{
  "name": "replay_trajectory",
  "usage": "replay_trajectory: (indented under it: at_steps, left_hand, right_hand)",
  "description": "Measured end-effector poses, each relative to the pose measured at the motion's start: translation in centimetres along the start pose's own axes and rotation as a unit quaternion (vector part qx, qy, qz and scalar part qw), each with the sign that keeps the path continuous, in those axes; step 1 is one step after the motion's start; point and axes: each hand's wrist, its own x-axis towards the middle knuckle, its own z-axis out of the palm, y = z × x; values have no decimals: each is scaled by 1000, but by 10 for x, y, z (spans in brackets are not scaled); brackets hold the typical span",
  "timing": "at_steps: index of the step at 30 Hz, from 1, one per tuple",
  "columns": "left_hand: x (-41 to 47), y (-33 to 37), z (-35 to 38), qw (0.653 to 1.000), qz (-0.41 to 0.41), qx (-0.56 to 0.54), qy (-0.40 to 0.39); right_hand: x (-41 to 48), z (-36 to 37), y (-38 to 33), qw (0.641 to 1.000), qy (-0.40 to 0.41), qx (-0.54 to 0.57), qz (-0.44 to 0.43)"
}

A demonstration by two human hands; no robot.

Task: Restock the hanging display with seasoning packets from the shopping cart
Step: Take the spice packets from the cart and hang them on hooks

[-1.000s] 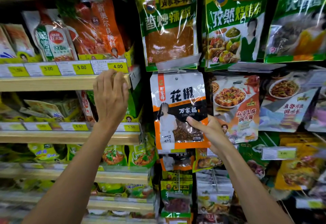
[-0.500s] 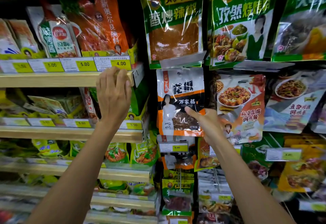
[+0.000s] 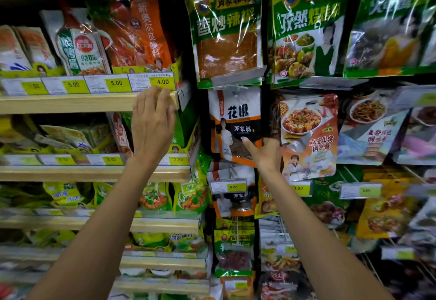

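Seasoning packet [image 3: 236, 122], the white, black and orange one, is found hanging in the display, up and to the left of the right hand [image 3: 266, 155]. Its long axis is upright, and its top edge is tucked just under the clear label holder [image 3: 238, 79] of the row above. The peg itself cannot be made out, so it cannot be told whether the hole is fully seated on it.

The lower right corner of the packet is pinched by the right hand: the thumb [image 3: 246, 142] is laid on the front face, pointing up and left, while the fingers are curled around the right edge and are mostly hidden behind it. The packet is therefore gripped from below, at the end far from the hanging end.

The left hand [image 3: 152, 125] is kept well apart, to the left of the packet. Its fingers are nearly straight and hold nothing; the fingertips rest on the front edge of the wooden shelf [image 3: 70, 103], just below the 4.00 price tag [image 3: 162, 82].

The right hand is clearly the nearer one. A release is judged to need only a withdrawal down and to the right, away from the tofu sauce packet [image 3: 309, 134] just beside it.
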Motion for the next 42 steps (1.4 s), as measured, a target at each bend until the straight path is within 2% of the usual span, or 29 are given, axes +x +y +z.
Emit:
replay_trajectory:
  at_steps: [8, 10, 12, 14, 16, 19, 22, 24, 30, 36, 39, 42]
  left_hand:
    - [-40, 39, -27, 998, -6, -57, -1]
    - [-67, 62, -28, 994, -13, -102, -28]
    - [-101, 91, -28, 979, -47, -173, -94]
    - [-138, 125, -28, 937, -118, -266, -192]
    - [-177, 162, -28, 877, -197, -335, -282]
    - [-226, 222, -30, 783, -285, -403, -379]
    - [-265, 288, -32, 686, -335, -453, -460]
    - [-289, 331, -34, 657, -331, -466, -492]
    - [-334, 473, -24, 602, -270, -460, -595]
    - [-334, 606, -9, 583, -211, -457, -638]
    - [-326, 659, 2, 588, -140, -464, -647]
    - [-316, 706, 19, 574, -116, -474, -657]
  right_hand:
    - [-84, -49, 22, 1000, 7, -8, -13]
    - [-106, -66, 44, 1000, 12, -6, 11]
    - [-129, -87, 72, 999, 5, -6, 42]
    - [-154, -110, 106, 997, -2, -5, 77]
    - [-182, -137, 140, 992, 5, 10, 123]
    - [-226, -183, 192, 981, 26, 10, 193]
    - [-273, -236, 241, 964, 46, -20, 260]
    - [-303, -274, 268, 951, 67, -32, 300]
    - [-346, -390, 339, 908, 110, -75, 397]
    - [-331, -489, 392, 880, 202, -100, 418]
    - [-317, -524, 416, 868, 246, -92, 421]
    - [-301, -548, 437, 852, 290, -73, 429]
